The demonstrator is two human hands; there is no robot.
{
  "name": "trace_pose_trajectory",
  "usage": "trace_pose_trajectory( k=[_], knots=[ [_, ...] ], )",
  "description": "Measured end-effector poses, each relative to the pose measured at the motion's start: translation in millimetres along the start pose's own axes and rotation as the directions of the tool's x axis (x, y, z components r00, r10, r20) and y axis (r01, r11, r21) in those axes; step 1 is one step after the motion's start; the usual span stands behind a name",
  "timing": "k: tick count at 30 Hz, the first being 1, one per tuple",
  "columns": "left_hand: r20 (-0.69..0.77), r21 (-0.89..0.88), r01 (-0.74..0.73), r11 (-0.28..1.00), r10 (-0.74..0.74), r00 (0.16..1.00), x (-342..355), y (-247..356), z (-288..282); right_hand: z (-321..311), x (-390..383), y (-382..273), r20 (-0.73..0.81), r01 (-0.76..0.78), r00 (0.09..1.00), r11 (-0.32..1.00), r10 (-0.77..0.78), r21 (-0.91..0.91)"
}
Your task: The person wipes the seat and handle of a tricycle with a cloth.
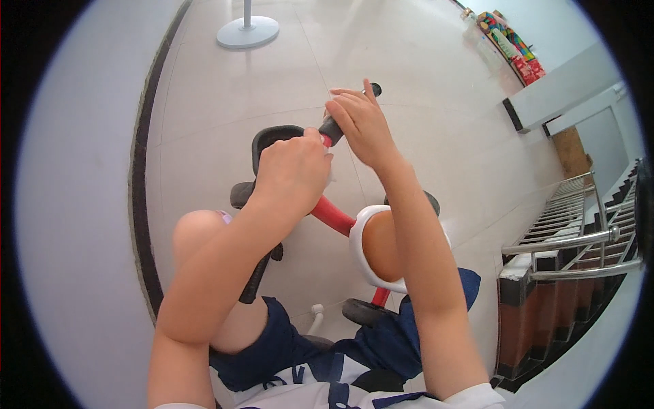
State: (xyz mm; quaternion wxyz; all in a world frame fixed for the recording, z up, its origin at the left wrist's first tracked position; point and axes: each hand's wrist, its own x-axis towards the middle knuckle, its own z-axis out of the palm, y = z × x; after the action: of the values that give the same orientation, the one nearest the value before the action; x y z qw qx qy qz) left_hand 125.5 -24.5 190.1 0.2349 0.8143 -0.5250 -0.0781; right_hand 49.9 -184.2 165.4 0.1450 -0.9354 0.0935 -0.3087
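Observation:
A child's tricycle with a red frame (334, 215) stands on the floor before me. Its seat (381, 245) is orange with a white rim, partly covered by my right forearm. My left hand (293, 167) is closed around the handlebar beside a short red stretch. Further along the same bar, my right hand (361, 126) wraps over the black grip (331, 131), one finger stretched toward the bar's black far end (375, 89). A black basket-like part (276, 140) shows behind my left hand. Dark wheels (368, 311) show below; the bar's middle is hidden by my fingers.
A round white post base (248, 33) stands at the far left. On the right, a metal railing (572, 238) borders descending stairs (552, 320). Colourful packages (507, 44) lie by the far right wall. A dark skirting (139, 170) edges the left wall.

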Motion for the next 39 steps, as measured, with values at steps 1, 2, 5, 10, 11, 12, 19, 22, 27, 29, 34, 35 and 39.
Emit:
trace_pose_trajectory(
  k=[1, 2, 5, 10, 11, 12, 19, 22, 27, 29, 34, 35, 39],
  knots=[
    [0.005, 0.001, -0.003, 1.000, 0.003, 1.000, 0.4, -0.8, 1.4, -1.9, 7.2, 1.2, -0.001, -0.006, 1.000, 1.000, 0.006, 0.000],
    [0.022, 0.010, 0.024, 1.000, -0.024, 0.999, -0.4, -2.2, -0.2, -6.1, 18.3, -3.7, 0.181, -0.024, 0.983, 0.998, 0.035, -0.062],
    [0.029, 0.009, 0.031, 0.999, -0.031, 0.999, 0.3, -2.6, -1.8, -5.7, 33.0, -0.4, 0.367, -0.026, 0.927, 0.988, 0.080, -0.149],
    [-0.012, -0.012, -0.033, 0.999, 0.032, 0.999, 2.6, -5.6, -3.0, 15.9, 21.6, 6.5, 0.126, 0.011, 0.992, 0.996, 0.000, -0.087],
    [-0.021, -0.045, -0.017, 0.999, 0.016, 1.000, 3.4, -7.4, -3.1, 19.9, 18.3, 3.4, 0.002, -0.049, 0.999, 0.999, 0.049, -0.005],
    [-0.030, -0.077, -0.002, 0.997, 0.000, 1.000, 4.8, -9.5, -3.4, 22.4, 15.3, 0.9, -0.118, -0.099, 0.987, 0.992, 0.109, 0.084],
    [0.125, -0.203, 0.111, 0.973, -0.086, 0.988, 11.9, -25.8, -14.5, 21.1, 8.5, -3.2, -0.104, -0.165, 0.981, 0.986, 0.166, 0.012],
    [-0.109, -0.081, -0.042, 0.996, 0.033, 0.993, 2.9, -20.0, -9.2, 21.0, 9.6, 0.8, -0.175, -0.115, 0.979, 0.991, 0.103, -0.062],
    [-0.230, -0.424, -0.159, 0.892, 0.064, 0.971, -2.8, -23.7, -7.8, 22.1, 9.4, 0.4, -0.149, -0.100, 0.985, 0.992, 0.088, -0.078],
    [-0.235, -0.463, -0.169, 0.870, 0.064, 0.970, -2.6, -23.9, -4.2, 20.8, 8.3, -3.0, -0.135, -0.126, 0.984, 0.991, 0.120, -0.037],
    [-0.211, -0.549, -0.119, 0.827, 0.001, 0.977, -0.1, -19.0, -6.1, 16.2, -1.4, -9.6, -0.111, -0.115, 0.986, 0.990, 0.123, 0.082],
    [-0.102, -0.473, -0.013, 0.881, -0.041, 0.994, 0.0, -18.4, -9.9, 16.3, -5.1, -11.9, -0.100, -0.111, 0.988, 0.989, 0.121, 0.095],
    [-0.049, -0.295, 0.075, 0.952, -0.094, 0.994, -0.5, -13.2, -18.3, 25.3, -27.1, -26.0, -0.218, -0.091, 0.969, 0.986, 0.120, 0.138]
  ],
)
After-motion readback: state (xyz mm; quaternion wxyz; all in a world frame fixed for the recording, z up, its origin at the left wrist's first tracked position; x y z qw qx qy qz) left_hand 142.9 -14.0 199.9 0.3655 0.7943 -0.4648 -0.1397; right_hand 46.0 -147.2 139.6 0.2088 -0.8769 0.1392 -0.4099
